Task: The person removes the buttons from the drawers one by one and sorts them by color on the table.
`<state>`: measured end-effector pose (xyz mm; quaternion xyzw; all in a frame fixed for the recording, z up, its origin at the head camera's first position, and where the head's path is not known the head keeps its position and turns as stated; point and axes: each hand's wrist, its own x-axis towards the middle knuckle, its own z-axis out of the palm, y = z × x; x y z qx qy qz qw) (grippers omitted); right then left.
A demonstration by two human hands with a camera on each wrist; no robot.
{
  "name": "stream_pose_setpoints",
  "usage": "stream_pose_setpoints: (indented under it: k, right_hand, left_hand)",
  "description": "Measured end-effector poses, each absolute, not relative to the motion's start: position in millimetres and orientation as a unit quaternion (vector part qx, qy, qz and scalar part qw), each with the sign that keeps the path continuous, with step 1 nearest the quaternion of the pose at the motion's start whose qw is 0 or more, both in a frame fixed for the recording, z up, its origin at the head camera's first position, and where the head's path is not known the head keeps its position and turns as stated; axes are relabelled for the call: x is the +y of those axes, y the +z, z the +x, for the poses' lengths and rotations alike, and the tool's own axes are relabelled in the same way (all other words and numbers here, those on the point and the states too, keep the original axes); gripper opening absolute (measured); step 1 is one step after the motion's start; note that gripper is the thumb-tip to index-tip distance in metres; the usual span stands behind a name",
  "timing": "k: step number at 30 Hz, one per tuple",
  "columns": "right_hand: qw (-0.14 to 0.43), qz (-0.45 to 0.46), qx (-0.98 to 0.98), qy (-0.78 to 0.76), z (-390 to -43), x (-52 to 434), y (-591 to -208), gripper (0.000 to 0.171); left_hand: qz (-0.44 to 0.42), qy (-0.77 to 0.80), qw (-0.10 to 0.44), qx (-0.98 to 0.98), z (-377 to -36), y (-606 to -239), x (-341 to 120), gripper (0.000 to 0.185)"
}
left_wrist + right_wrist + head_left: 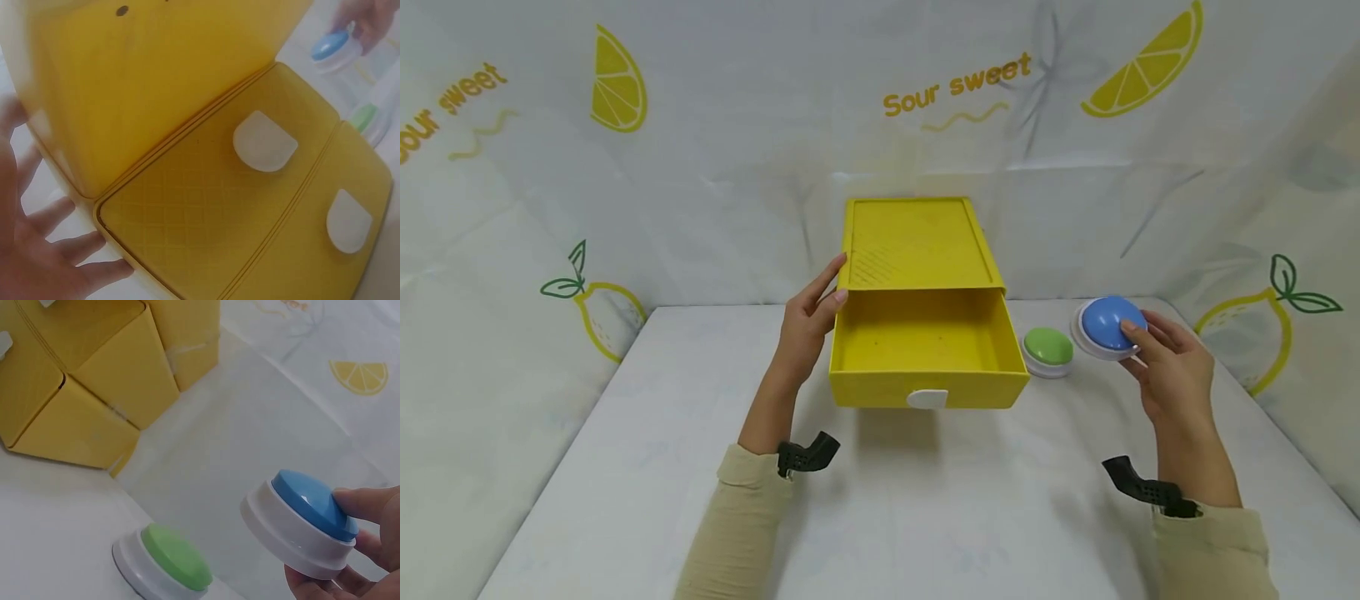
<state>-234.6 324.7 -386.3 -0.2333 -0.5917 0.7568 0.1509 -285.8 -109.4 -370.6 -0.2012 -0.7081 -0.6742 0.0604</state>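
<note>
Right hand [1176, 375] grips blue-domed, white-based button [1108, 327], seemingly tilted.

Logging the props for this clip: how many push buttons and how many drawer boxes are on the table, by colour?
Blue push button, held in the right hand: 1
Green push button: 1
Yellow drawer box, left hand at its side: 1
Total: 3

Tilted blue button [1108, 323] beside open yellow drawer [925, 346]
</note>
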Motion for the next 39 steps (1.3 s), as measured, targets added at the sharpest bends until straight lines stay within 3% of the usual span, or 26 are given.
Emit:
stream_pose_setpoints:
  k: [13,24,32,39]
  right_hand:
    - [0.176,-0.348,-0.551,0.738,-261,343,-435,0.070]
    - [0.172,-0.361,-0.518,0.756,-267,353,-452,0.068]
    - [0.165,-0.388,-0.633,0.649,-273,350,-457,0.063]
    - [0.154,-0.371,-0.757,0.516,-268,351,-463,0.070]
  left_hand:
    - [-0.196,-0.673,0.061,-0.710,-286,-371,-112,0.051]
    - [-0.197,-0.671,0.060,-0.712,-285,-370,-113,0.051]
    - [-0.199,-0.674,0.067,-0.708,-284,-368,-111,0.052]
    - [-0.201,-0.676,0.063,-0.706,-285,-370,-109,0.052]
